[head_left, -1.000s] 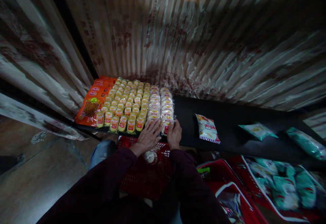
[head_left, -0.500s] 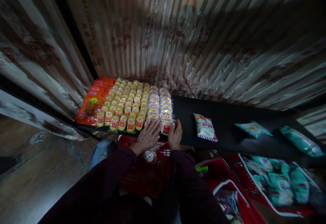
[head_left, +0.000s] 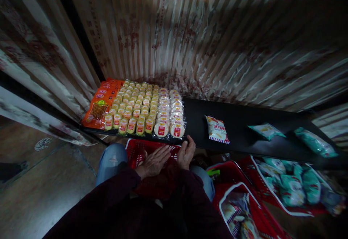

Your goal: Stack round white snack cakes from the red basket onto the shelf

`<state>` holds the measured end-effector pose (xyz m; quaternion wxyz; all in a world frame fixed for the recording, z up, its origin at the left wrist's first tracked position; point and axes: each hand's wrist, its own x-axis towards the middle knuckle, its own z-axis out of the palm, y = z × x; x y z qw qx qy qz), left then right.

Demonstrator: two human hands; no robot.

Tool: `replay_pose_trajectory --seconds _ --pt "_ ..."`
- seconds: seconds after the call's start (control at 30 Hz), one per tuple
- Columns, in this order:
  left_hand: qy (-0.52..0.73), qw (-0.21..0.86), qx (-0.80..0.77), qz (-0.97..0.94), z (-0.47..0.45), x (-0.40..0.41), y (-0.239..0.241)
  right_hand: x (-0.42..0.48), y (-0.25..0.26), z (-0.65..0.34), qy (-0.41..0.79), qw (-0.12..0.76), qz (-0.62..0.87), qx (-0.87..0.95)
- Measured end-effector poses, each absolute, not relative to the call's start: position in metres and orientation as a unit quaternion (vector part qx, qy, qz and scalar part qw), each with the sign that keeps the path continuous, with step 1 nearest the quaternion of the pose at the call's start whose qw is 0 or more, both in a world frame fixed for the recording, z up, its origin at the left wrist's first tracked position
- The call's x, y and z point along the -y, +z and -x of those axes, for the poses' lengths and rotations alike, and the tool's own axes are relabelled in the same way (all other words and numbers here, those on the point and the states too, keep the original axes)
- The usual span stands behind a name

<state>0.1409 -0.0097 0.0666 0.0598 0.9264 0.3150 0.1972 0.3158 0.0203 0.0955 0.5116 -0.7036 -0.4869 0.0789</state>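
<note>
My left hand [head_left: 154, 161] hovers flat over the red basket [head_left: 138, 151] on my lap, fingers stretched out and apart, holding nothing. My right hand [head_left: 186, 152] is beside it, just below the front edge of the black shelf [head_left: 239, 130], fingers loosely curved and empty. On the shelf right above my hands lie two rows of round clear-wrapped cakes [head_left: 169, 112]. To their left stand rows of small yellow wrapped snacks [head_left: 133, 109], then orange packets [head_left: 99, 104].
A white and red snack bag [head_left: 216, 128] and green bags [head_left: 315, 143] lie further right on the shelf. Below them are red baskets [head_left: 246, 210] holding packets and green bags [head_left: 292, 188]. A striped curtain wall rises behind; bare floor lies to the left.
Both hands have drawn back from the front cakes on the shelf, down over the red basket. The wrapped cake seen in the basket earlier is hidden by my left hand.
</note>
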Motion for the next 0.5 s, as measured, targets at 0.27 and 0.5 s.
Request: replay_pose_trajectory --seconds 0.27,0.5 --pt "0.125 0.182 -0.373 -0.901 -0.123 0.028 0.038 0.012 0.079 -0.294 0.073 0.465 0.684 0.557" --pt "0.083 0.329 -0.465 -0.817 -0.116 0.047 -0.004 0.039 0.021 -0.268 0.224 0.346 0.672 0.615"
